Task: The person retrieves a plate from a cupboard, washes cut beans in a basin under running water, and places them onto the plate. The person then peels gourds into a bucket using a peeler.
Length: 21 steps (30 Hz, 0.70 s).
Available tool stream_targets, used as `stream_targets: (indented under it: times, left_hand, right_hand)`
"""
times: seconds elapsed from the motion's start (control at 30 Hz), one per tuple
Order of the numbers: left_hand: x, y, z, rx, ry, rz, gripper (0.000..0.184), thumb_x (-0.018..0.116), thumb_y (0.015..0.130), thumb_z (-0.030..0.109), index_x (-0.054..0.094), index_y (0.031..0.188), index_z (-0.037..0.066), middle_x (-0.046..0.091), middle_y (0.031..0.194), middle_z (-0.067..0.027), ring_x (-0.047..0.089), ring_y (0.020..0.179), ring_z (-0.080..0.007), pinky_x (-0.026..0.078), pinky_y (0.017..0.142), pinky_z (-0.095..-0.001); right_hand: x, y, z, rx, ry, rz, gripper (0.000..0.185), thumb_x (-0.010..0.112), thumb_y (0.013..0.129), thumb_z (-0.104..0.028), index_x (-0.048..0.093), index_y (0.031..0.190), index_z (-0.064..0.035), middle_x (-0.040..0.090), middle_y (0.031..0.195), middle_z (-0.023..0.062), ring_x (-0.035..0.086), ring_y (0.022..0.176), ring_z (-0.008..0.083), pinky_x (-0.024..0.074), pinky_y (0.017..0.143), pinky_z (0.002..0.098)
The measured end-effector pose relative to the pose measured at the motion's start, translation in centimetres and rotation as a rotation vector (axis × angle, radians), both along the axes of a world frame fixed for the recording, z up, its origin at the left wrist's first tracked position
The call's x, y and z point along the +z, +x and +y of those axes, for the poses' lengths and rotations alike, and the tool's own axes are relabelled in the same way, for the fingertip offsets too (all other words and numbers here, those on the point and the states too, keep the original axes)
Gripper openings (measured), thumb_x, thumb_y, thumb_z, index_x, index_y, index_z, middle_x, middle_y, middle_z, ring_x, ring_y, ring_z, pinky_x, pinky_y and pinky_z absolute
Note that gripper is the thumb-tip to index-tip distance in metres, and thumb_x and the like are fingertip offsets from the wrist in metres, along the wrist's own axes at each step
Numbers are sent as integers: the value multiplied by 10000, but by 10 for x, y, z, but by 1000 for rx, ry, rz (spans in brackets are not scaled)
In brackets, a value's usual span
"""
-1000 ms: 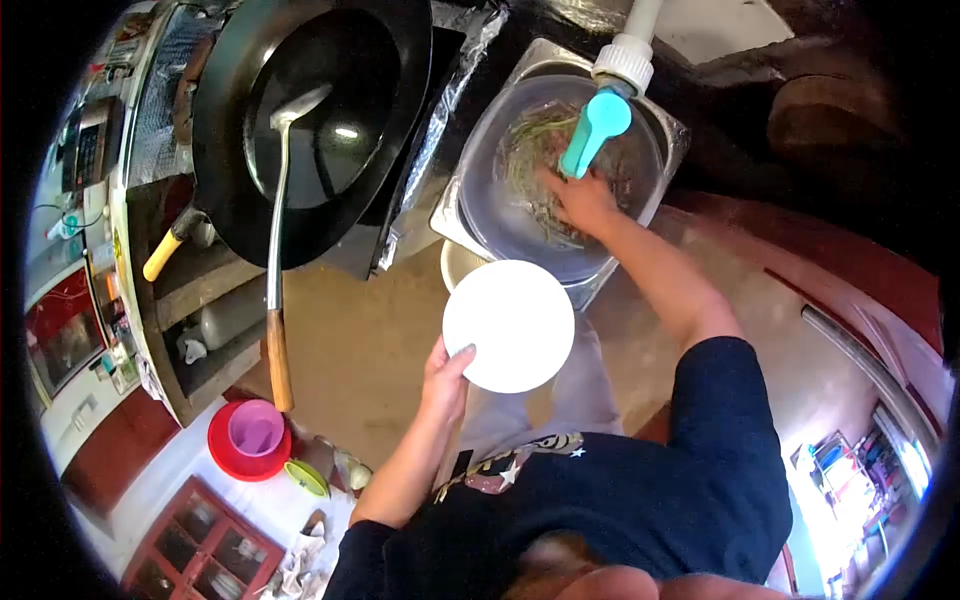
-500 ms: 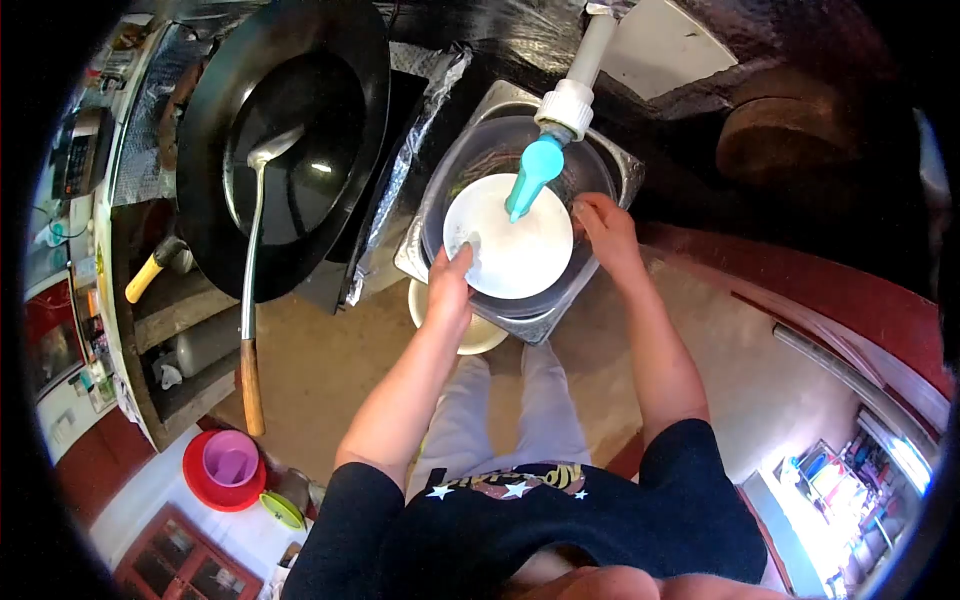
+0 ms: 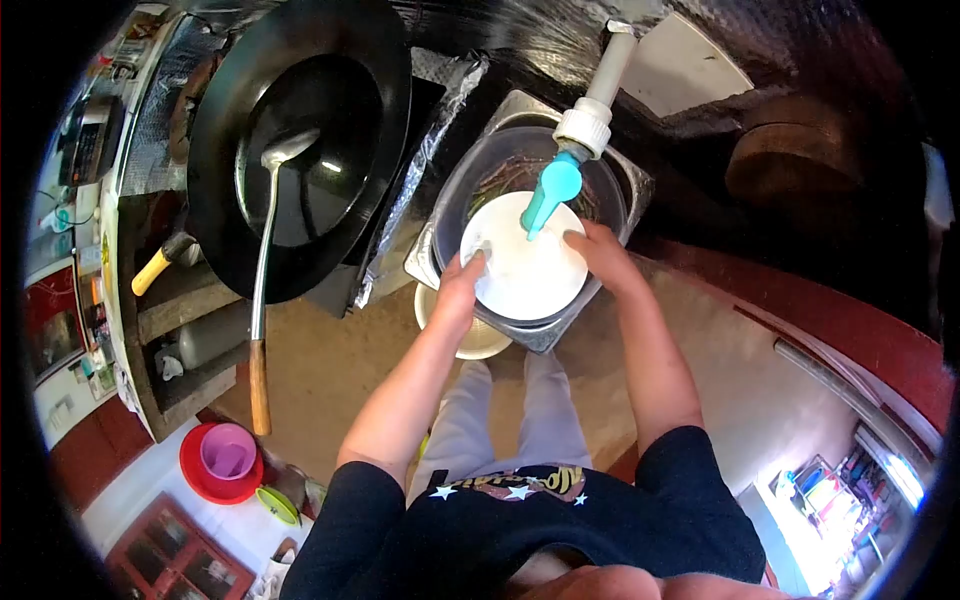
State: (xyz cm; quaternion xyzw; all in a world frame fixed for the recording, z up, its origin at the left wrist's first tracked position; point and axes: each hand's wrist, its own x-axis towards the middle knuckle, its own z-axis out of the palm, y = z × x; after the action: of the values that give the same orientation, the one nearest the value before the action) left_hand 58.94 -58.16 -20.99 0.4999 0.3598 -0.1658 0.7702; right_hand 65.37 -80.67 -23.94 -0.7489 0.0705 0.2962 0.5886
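A round white plate (image 3: 530, 270) is held beneath the turquoise-handled tap (image 3: 553, 190). My left hand (image 3: 461, 285) is closed on its left rim, thumb on top. On the opposite rim, my right hand (image 3: 604, 257) is closed as well, its thumb over the edge; the fingers of both hands are partly hidden underneath. Below the plate is a see-through grey basin (image 3: 462, 175) set in the metal sink (image 3: 418, 262). Thin reddish and green stalks (image 3: 525, 172) show inside the basin, partly covered by the plate. Whether water runs from the tap, I cannot make out.
Left of the sink sits a large black wok (image 3: 375, 75) with a wooden-handled metal ladle (image 3: 268, 240) resting in it. Under the sink is a cream bucket (image 3: 482, 340). A red basin (image 3: 200, 480) with a pink bowl (image 3: 228, 450) stands at the lower left.
My right hand has come in from the basin's right side to grip the plate's rim. The plate now sits lower in the view, showing more of the stalks. The whole view has shifted slightly.
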Motion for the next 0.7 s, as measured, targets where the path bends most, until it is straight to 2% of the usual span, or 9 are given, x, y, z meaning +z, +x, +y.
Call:
stream_targets:
  times: [0.03, 0.1, 0.23, 0.3, 0.37, 0.43, 0.47, 0.57, 0.7]
  left_hand:
    - [5, 3, 0, 0, 0, -6, 427, 517, 856, 133, 392, 1245, 7, 494, 1203, -124, 514, 1048, -230, 409, 887, -340]
    - [53, 16, -5, -300, 907, -405, 520, 570, 812, 226, 403, 1256, 13, 472, 1218, -163, 468, 1097, -301, 360, 937, -370]
    - [146, 57, -19, -470, 1241, -1385, 587, 602, 753, 405, 475, 1212, 61, 454, 1233, -171, 450, 1111, -322, 339, 935, -437]
    - [172, 69, -34, -659, 1279, -1463, 457, 641, 711, 381, 601, 1009, 36, 515, 1160, -145, 478, 1088, -320, 379, 892, -448]
    - [165, 90, -45, -647, 1155, -1668, 325, 669, 674, 322, 622, 816, 33, 568, 1027, -121, 525, 1000, -320, 428, 819, -443]
    - [164, 101, -44, -679, 1154, -1746, 292, 683, 643, 276, 590, 779, 34, 571, 936, -97, 550, 931, -302, 454, 759, -444]
    - [169, 103, -45, -704, 1136, -1767, 263, 675, 633, 267, 571, 728, 45, 552, 848, -80, 541, 901, -274, 443, 752, -420]
    - [180, 108, -40, -916, 1095, -1681, 238, 671, 631, 260, 538, 666, 65, 524, 768, -61, 528, 868, -263, 426, 744, -386]
    - [166, 110, -53, -766, 1115, -1691, 250, 668, 630, 259, 493, 572, 91, 483, 662, -29, 518, 776, -224, 404, 672, -342]
  right_hand:
    - [14, -4, 0, -86, 176, 128, 392, 522, 826, -248, 536, 1089, 43, 617, 952, 117, 573, 832, 185, 439, 741, 290]
    - [16, -9, -6, -115, 172, 100, 363, 509, 823, -218, 547, 1080, 35, 614, 956, 84, 553, 839, 144, 434, 743, 284]
    - [-6, -27, -11, -191, 193, 123, 343, 495, 831, -209, 553, 1076, 23, 614, 956, 95, 557, 840, 161, 434, 751, 286]
    - [-14, -27, -5, -206, 225, 151, 337, 487, 837, -202, 549, 1095, 7, 601, 1007, 95, 549, 885, 166, 433, 770, 289]
    - [29, -26, 11, -267, 298, 109, 334, 491, 842, -202, 547, 1109, -9, 587, 1041, 84, 539, 916, 158, 430, 783, 290]
    - [40, -26, 17, -214, 165, 65, 336, 493, 858, -210, 537, 1127, -14, 580, 1052, 71, 533, 930, 150, 426, 796, 288]
    - [51, -26, 23, -267, 246, 66, 342, 488, 874, -227, 533, 1133, -9, 579, 1049, 61, 531, 926, 143, 426, 798, 286]
    - [12, -30, 19, -140, 187, 168, 342, 483, 883, -231, 529, 1139, -8, 578, 1059, 54, 531, 923, 140, 426, 805, 294]
    - [-14, -26, 32, -288, 257, 85, 374, 507, 873, -238, 485, 1192, -43, 570, 1086, 53, 554, 923, 150, 457, 763, 296]
